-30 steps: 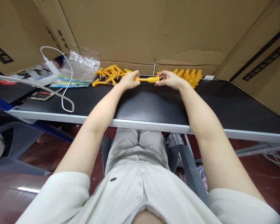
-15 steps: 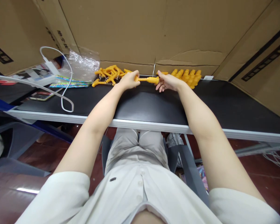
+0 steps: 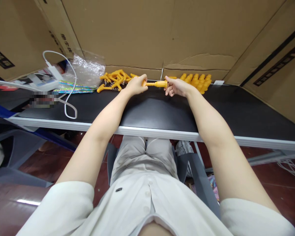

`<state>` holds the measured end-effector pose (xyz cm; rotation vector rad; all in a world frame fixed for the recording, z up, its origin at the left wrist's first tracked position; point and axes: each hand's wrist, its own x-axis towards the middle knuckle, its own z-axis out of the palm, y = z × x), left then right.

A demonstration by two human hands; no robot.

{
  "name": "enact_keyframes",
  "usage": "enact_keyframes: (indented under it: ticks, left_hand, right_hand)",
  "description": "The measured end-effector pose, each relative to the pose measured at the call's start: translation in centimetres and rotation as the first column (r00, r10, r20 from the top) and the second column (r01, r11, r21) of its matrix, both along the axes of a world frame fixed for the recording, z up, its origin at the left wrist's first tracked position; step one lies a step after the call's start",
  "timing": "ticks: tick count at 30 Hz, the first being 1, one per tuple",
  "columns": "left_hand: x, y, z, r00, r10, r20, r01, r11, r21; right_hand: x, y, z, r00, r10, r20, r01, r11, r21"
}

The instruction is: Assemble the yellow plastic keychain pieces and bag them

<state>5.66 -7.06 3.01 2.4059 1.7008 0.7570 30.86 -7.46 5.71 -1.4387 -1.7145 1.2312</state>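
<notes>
Together, our left hand [image 3: 137, 85] gripped one end of the yellow plastic piece [image 3: 156, 84] above the black table [image 3: 162, 111], while our right hand [image 3: 177, 87] pinched its thicker end with the fingertips.

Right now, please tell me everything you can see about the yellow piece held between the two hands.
The yellow piece looks like moulded plastic: a thin ribbed stem that widens into a thicker ribbed sleeve at its right end. It lies level, just above the black table. The left hand closes around its left end; the right hand touches the sleeve's end with its fingertips.
</notes>
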Motion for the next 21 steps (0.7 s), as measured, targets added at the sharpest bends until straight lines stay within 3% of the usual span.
enact_keyframes:
  ticks: [6,13,21]
  left_hand:
    - [-0.06,0.29,-0.24,1.0,-0.011,0.027,0.011,1.0,0.008]
    - [0.03,0.28,-0.2,1.0,-0.003,0.013,0.003,1.0,0.014]
    - [-0.15,0.34,-0.17,1.0,-0.016,0.017,0.017,1.0,-0.009]
  right_hand:
    - [-0.4,0.8,-0.63,0.999,-0.033,0.022,0.031,0.996,0.079]
    - [-0.54,0.75,-0.71,0.996,-0.074,0.051,0.072,0.997,0.024]
    - [-0.59,0.67,-0.92,0.995,-0.017,0.096,0.011,0.998,0.061]
